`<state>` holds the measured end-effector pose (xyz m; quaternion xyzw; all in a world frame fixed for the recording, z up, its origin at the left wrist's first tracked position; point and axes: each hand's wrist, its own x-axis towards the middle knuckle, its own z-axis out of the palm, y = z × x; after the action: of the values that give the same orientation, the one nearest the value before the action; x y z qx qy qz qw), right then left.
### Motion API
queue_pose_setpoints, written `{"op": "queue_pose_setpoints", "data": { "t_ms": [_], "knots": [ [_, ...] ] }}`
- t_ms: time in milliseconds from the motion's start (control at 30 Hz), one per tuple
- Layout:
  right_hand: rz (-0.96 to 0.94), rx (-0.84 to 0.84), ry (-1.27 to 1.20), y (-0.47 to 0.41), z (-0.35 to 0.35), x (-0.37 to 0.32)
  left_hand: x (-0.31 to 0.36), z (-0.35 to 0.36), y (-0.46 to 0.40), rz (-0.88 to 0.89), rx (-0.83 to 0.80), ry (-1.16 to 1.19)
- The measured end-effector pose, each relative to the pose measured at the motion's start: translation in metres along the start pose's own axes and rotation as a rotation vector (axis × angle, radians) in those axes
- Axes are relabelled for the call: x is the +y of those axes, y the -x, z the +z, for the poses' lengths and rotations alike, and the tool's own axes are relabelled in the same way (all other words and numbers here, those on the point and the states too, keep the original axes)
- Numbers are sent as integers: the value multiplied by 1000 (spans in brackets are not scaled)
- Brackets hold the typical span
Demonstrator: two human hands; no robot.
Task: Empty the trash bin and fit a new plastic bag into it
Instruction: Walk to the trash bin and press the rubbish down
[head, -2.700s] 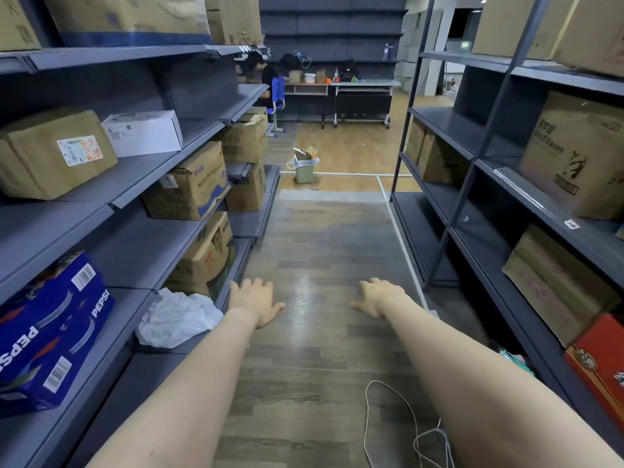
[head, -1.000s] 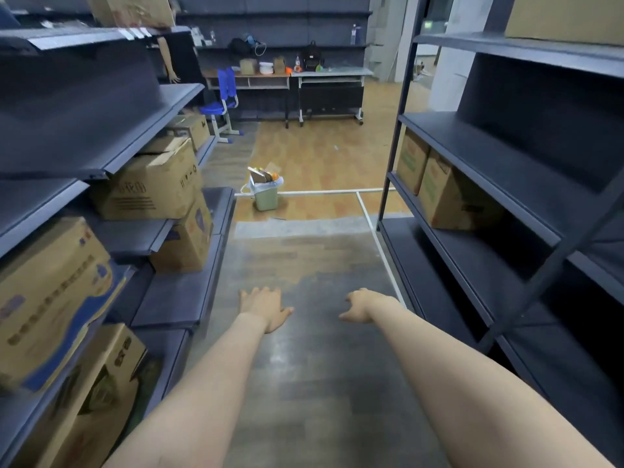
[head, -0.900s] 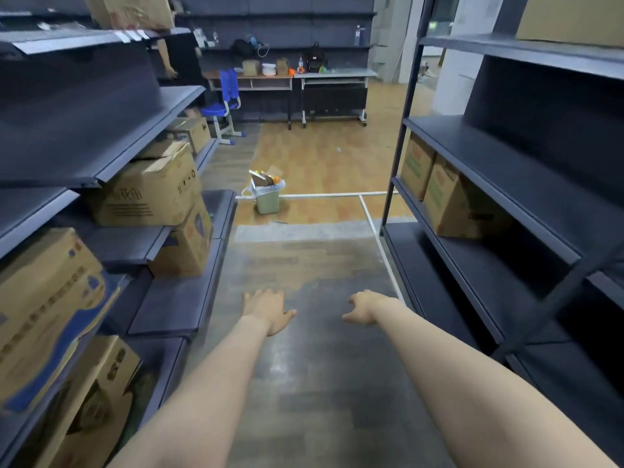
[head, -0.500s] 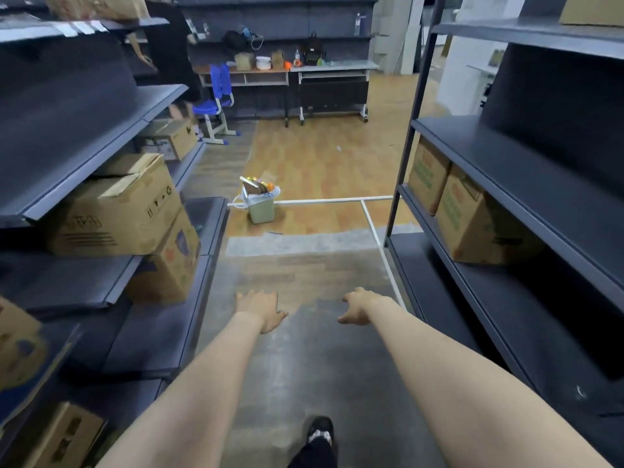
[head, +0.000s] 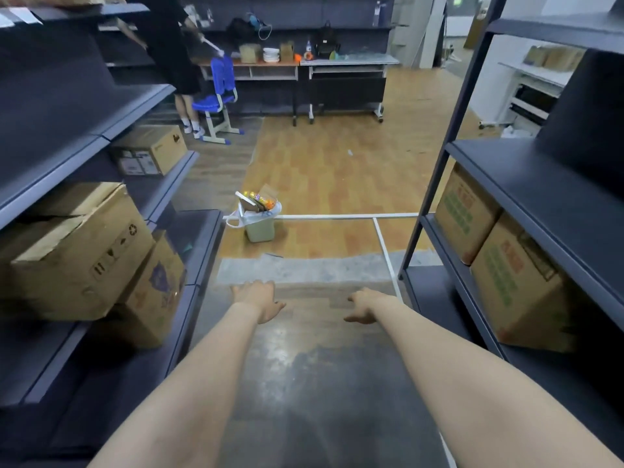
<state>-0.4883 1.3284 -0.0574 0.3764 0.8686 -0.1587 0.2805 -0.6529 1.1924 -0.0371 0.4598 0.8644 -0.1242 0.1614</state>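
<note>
Green trash bin [head: 259, 228] at 12 o'clock not yet reached, bag still full; left hand [head: 258, 298] and right hand [head: 366, 305] held out empty, fingers relaxed.

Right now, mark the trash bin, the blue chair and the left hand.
trash bin [head: 259, 228]: head view, front wall.
blue chair [head: 213, 103]: head view, seat.
left hand [head: 258, 298]: head view, back of the hand.

Five cardboard boxes [head: 74, 251] sit on the shelves — three left, two right — with one trash bin [head: 259, 228], one blue chair [head: 216, 99], two desks [head: 344, 62], two hands [head: 258, 297].
</note>
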Motion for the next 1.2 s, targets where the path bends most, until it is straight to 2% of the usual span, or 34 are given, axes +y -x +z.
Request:
{"op": "queue_pose_setpoints", "data": {
  "t_ms": [267, 600, 833, 1200],
  "knots": [
    [-60, -43, 30, -133, -74, 51, 32, -36, -135, -41, -63, 3],
    [-158, -52, 117, -302, -220, 105, 58, -108, -313, -197, -60, 129],
    [-285, -73, 208, -397, -283, 97, 46, -126, -381, -306, -122, 138],
    [-439, -80, 217, -571, -379, 60, -26, -160, -518, -583, -193, 301]
  ]
}}
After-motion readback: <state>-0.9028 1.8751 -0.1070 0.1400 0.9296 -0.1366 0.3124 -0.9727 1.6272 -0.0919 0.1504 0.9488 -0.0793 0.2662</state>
